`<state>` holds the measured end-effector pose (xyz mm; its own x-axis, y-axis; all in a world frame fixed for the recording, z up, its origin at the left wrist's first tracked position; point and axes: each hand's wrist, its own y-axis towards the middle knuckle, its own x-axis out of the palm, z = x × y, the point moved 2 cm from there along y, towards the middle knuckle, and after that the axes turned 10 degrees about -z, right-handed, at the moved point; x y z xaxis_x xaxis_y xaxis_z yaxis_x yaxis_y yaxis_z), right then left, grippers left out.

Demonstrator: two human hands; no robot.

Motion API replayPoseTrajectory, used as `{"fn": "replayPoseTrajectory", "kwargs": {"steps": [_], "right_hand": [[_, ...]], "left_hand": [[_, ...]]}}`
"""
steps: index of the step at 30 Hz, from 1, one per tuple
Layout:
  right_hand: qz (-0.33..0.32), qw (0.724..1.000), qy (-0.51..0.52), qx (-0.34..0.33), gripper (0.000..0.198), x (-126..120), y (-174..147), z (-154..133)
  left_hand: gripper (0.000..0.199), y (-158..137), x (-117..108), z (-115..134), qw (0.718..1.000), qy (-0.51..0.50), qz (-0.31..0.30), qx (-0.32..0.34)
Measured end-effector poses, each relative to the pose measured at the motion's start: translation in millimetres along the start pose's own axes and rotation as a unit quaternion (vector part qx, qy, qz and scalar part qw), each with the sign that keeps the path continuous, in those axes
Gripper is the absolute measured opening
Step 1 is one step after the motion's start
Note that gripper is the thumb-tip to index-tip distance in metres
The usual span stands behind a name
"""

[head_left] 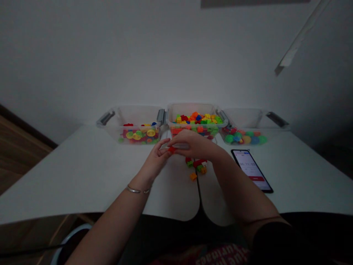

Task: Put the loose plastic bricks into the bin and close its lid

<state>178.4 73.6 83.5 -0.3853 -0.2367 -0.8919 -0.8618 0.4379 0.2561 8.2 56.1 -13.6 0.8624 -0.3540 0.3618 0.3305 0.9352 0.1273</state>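
A small red building block [171, 149] is pinched between my two hands above the white table. My left hand [157, 156] grips it from the left with thumb and fingers. From the right, my right hand [191, 142] reaches over, its thumb and fingertips closed on the same block. Below and right of the hands lie several loose blocks, among them red ones [199, 162] and an orange block [193, 177]. Just behind the hands stands a clear bin [197, 126] heaped with building blocks of many colours.
A second clear bin [110, 129] with mixed coloured pieces stands at the left, and a third bin [273, 129] with coloured balls at the right. A lit phone [255, 170] lies right of my right forearm. A dark seam [199, 193] splits the white table [104, 173].
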Motion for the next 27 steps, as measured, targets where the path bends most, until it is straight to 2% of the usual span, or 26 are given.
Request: {"fn": "replayPoseTrajectory", "kwargs": {"steps": [6,12,21,24,27], "right_hand": [[-0.016,0.999,-0.008,0.035,0.027,5.3,1.9,4.1],[-0.045,0.996,0.028,0.067,0.018,2.7,1.3,5.3],[-0.022,0.991,0.12,0.057,0.018,3.4,-4.9,6.8],[0.013,0.995,0.085,0.059,0.02,-5.2,-8.9,6.7],[0.093,0.992,0.045,0.077,0.026,-18.3,-14.8,8.2]], "left_hand": [[0.073,2.5,-4.4,-5.4,1.0,0.0,-0.014,-0.012],[0.071,2.9,-6.9,-6.7,0.999,0.04,-0.023,-0.002],[0.057,4.6,-3.6,-8.5,0.999,0.021,-0.042,0.009],[0.056,3.0,-5.7,-8.4,0.998,0.056,-0.027,-0.001],[0.057,1.4,-7.2,-7.9,0.994,0.108,-0.021,-0.013]]}}
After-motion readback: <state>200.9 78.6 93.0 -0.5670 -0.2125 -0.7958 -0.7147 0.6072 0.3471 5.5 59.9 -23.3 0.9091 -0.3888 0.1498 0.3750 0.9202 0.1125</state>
